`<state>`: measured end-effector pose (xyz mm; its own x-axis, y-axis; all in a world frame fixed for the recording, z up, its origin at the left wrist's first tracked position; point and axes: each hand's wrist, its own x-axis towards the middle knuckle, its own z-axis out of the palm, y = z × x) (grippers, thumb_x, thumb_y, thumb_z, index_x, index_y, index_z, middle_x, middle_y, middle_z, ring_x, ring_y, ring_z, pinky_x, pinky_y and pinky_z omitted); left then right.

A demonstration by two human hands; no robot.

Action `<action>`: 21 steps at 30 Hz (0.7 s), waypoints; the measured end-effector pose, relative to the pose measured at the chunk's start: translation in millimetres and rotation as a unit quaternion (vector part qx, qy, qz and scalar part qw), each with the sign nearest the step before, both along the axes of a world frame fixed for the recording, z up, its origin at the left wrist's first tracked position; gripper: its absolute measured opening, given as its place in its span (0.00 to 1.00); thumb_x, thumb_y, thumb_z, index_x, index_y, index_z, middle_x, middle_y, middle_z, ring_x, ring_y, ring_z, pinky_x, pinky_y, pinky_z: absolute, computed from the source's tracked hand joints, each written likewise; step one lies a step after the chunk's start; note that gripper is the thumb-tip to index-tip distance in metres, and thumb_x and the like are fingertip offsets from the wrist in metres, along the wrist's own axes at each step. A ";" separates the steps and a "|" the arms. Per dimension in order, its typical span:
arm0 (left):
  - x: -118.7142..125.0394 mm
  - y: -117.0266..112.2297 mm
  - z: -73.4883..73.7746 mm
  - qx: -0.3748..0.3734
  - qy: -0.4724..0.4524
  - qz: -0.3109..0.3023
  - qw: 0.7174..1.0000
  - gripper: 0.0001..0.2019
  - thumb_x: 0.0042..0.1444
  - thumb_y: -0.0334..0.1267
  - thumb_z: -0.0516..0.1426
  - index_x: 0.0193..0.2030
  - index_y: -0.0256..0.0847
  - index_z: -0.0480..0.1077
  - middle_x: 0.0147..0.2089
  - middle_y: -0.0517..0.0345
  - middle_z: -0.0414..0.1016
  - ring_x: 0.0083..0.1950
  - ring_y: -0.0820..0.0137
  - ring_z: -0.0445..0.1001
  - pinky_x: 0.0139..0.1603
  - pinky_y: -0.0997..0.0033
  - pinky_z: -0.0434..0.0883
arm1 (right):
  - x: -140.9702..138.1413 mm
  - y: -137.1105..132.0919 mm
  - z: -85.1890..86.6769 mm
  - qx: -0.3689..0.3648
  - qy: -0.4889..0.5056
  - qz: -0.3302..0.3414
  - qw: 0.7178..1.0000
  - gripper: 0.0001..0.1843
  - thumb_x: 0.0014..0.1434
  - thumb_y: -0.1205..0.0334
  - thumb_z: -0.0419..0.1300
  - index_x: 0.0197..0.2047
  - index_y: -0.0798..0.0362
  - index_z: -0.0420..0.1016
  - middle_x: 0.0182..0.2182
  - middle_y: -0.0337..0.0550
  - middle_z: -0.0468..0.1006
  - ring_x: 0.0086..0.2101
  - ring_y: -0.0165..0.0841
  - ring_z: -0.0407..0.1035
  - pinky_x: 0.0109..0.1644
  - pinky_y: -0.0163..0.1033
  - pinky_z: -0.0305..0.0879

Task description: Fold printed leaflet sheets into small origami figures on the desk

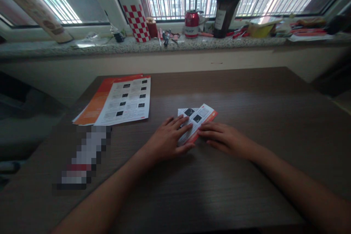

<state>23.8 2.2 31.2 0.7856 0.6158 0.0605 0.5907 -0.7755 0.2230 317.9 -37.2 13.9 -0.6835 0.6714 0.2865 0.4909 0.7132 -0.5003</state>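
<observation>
A folded sheet of printed paper (204, 112), white with dark pictures and an orange-red edge, lies on the brown table in front of me. One strip of it crosses another at a slant. My left hand (169, 138) rests flat on its left part, fingers spread, hiding some of the print. From the right, my right hand (227, 137) touches the orange-red edge with its fingertips. Its fingers are stretched out and lie close together, and its thumb is hard to make out.
Printed sheets (126, 102) in white and orange lie at the table's back left, with a pixelated object (87, 153) nearer to me. Along the windowsill (192, 45) stand a checkered bottle (137, 22), a red can (191, 25), a dark drink cup (223, 16) and assorted small items.
</observation>
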 end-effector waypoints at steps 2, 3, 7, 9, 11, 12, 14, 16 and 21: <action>-0.7 1.0 -0.2 -0.008 0.001 -0.019 1.000 0.37 0.66 0.63 0.59 0.72 0.41 0.66 0.79 0.42 0.57 0.79 0.48 0.55 0.78 0.41 0.52 | 7.9 4.2 -0.1 0.014 -0.007 -0.030 0.999 0.23 0.74 0.61 0.58 0.69 0.43 0.72 0.66 0.50 0.75 0.65 0.43 0.69 0.68 0.57 0.68; -0.8 1.3 -0.3 -0.012 0.000 -0.027 1.000 0.37 0.65 0.64 0.60 0.71 0.41 0.66 0.79 0.42 0.56 0.80 0.48 0.54 0.79 0.41 0.50 | 12.0 6.0 -0.2 0.017 -0.012 -0.044 0.999 0.23 0.74 0.61 0.58 0.70 0.44 0.72 0.66 0.51 0.74 0.65 0.44 0.69 0.68 0.58 0.68; 0.2 1.2 0.4 -0.028 -0.017 -0.040 0.999 0.36 0.64 0.62 0.63 0.70 0.42 0.67 0.79 0.45 0.56 0.79 0.49 0.56 0.78 0.43 0.53 | 24.8 9.6 -0.6 0.014 -0.019 -0.078 0.997 0.26 0.72 0.59 0.62 0.71 0.41 0.70 0.67 0.50 0.74 0.66 0.47 0.68 0.69 0.61 0.66; 0.8 0.8 0.8 -0.032 -0.023 -0.038 0.999 0.33 0.63 0.60 0.64 0.68 0.43 0.68 0.79 0.46 0.58 0.78 0.49 0.58 0.77 0.42 0.56 | 27.8 9.6 -0.1 -0.005 -0.027 -0.069 0.997 0.27 0.71 0.57 0.62 0.71 0.40 0.70 0.67 0.48 0.74 0.66 0.46 0.69 0.70 0.60 0.66; 0.8 0.9 1.0 -0.033 -0.025 -0.033 0.999 0.29 0.64 0.56 0.65 0.66 0.44 0.70 0.78 0.47 0.59 0.77 0.48 0.59 0.75 0.41 0.59 | 28.8 9.2 1.0 -0.025 -0.038 -0.056 0.997 0.26 0.71 0.55 0.63 0.71 0.40 0.70 0.67 0.47 0.74 0.65 0.45 0.69 0.70 0.58 0.67; 0.5 1.2 0.7 -0.034 -0.028 -0.031 0.999 0.26 0.65 0.54 0.64 0.65 0.45 0.71 0.78 0.47 0.60 0.76 0.48 0.60 0.74 0.42 0.61 | 28.7 9.0 1.7 -0.032 -0.043 -0.054 0.997 0.26 0.71 0.54 0.63 0.70 0.41 0.71 0.67 0.46 0.74 0.66 0.44 0.69 0.69 0.57 0.67; -0.7 2.4 -0.5 -0.034 -0.038 -0.030 0.998 0.23 0.66 0.50 0.64 0.64 0.46 0.71 0.77 0.48 0.62 0.75 0.49 0.62 0.72 0.44 0.65 | 27.9 8.6 3.4 -0.036 -0.048 -0.053 0.997 0.26 0.70 0.54 0.64 0.70 0.40 0.72 0.68 0.46 0.74 0.66 0.45 0.69 0.69 0.57 0.67; -2.2 3.9 -2.5 -0.035 -0.046 -0.032 0.998 0.20 0.68 0.47 0.63 0.64 0.47 0.71 0.76 0.49 0.63 0.73 0.51 0.65 0.70 0.46 0.67 | 26.6 8.2 5.3 -0.035 -0.048 -0.055 0.997 0.27 0.69 0.55 0.65 0.69 0.40 0.72 0.67 0.46 0.74 0.65 0.45 0.70 0.68 0.57 0.68; -3.2 5.8 -7.6 -0.013 -0.062 -0.039 0.997 0.17 0.69 0.43 0.61 0.62 0.46 0.72 0.74 0.50 0.66 0.71 0.53 0.69 0.69 0.45 0.70 | 23.8 7.3 9.3 -0.027 -0.041 -0.058 0.997 0.25 0.67 0.57 0.67 0.66 0.42 0.76 0.65 0.48 0.76 0.63 0.46 0.72 0.66 0.58 0.70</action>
